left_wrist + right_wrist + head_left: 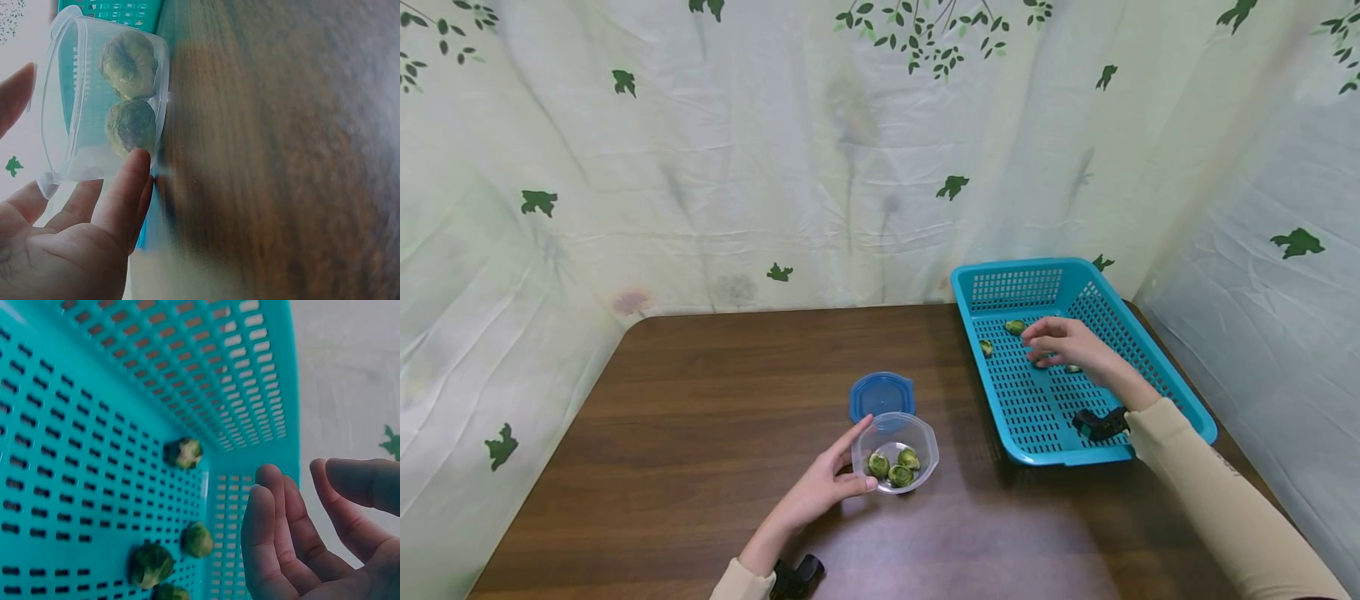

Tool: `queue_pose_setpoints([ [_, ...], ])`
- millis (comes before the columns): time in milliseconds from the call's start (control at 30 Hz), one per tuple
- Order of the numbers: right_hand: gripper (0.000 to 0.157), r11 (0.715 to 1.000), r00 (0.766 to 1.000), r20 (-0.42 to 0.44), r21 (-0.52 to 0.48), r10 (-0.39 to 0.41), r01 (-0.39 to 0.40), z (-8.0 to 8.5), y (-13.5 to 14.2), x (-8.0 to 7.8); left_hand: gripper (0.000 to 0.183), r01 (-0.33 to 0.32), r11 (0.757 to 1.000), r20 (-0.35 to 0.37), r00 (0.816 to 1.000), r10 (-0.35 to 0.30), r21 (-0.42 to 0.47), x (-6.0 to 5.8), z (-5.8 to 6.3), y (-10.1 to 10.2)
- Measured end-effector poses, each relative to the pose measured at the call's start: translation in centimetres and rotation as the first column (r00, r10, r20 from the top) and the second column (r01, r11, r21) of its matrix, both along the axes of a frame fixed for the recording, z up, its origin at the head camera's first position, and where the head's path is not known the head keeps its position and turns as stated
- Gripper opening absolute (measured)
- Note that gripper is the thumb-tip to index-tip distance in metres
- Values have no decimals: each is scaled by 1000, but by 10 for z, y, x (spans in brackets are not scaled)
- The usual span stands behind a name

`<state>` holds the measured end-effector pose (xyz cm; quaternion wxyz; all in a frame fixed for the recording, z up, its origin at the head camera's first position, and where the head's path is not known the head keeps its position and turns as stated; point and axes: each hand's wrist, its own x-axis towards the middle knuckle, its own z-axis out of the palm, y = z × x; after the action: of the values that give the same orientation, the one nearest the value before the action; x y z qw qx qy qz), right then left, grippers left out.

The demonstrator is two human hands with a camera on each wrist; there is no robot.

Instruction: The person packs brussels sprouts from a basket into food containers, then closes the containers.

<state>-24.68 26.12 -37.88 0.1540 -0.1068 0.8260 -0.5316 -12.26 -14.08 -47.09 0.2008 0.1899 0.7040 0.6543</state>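
A small clear plastic container [927, 446] stands on the table with three Brussels sprouts [901, 476] in it. My left hand [829, 483] holds its left side, the thumb and fingers spread around the wall. Up close in the left wrist view, fingertips [139, 164] press the container's side, with two sprouts [130, 128] showing through it. Over the blue basket [1045, 454] hovers my right hand [1063, 342], its fingers loosely bent and nothing between them. Below it, several Brussels sprouts [151, 565] lie on the basket's slotted floor.
A blue lid [880, 396] lies just behind the container. The basket stands at the right of the brown wooden table [715, 400], its raised walls around the right hand. Pale leaf-printed curtains [737, 167] hang behind and at both sides.
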Motion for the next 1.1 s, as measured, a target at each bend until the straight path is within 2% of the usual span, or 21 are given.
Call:
queue_pose_setpoints([
  [767,40,993,988,156,115,11,-29,-16,24,-22,82,0,1000,-3,1000,0,21,0,-1,0],
  [1100,44,989,971,238,133,33,-67,-25,29,-31,81,-4,1000,0,1000,4,17,0,-1,0],
])
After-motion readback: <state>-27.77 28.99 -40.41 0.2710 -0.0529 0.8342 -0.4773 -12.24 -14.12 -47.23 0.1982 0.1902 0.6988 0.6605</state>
